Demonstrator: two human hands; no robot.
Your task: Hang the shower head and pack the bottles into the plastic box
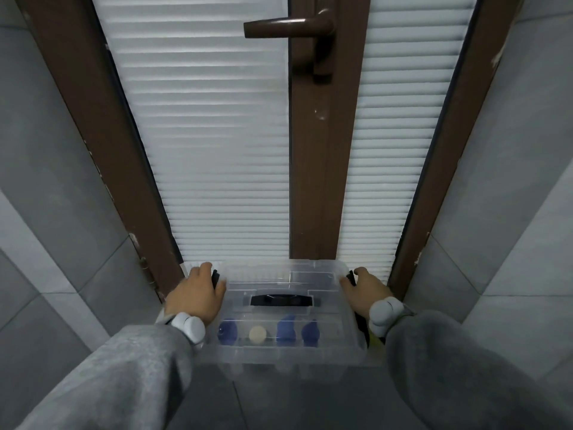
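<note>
Plastic box (288, 308): sitting with its clear lid on, on the grey ledge (294, 398) just in front of the brown-framed window (322, 181), a black carry handle (280, 300) lying flat in the middle of the lid.
Bottles: showing through the lid along the near side of the box, three blue tops (228, 332) (285, 328) (310, 332) and one cream cap (257, 334) standing in a row.
Left hand (197, 297): gripping the left end of the box, fingers curling closed over the black side latch (215, 277).
Right hand (366, 291): gripping the right end, fingers closing on the other black latch (351, 277).
Sleeves: grey, covering both forearms, a white band showing at each wrist.
Window: white slatted blind hanging behind the glass, brown lever handle (288, 27) sitting high on the centre post.
Shower head: lying outside this view.
</note>
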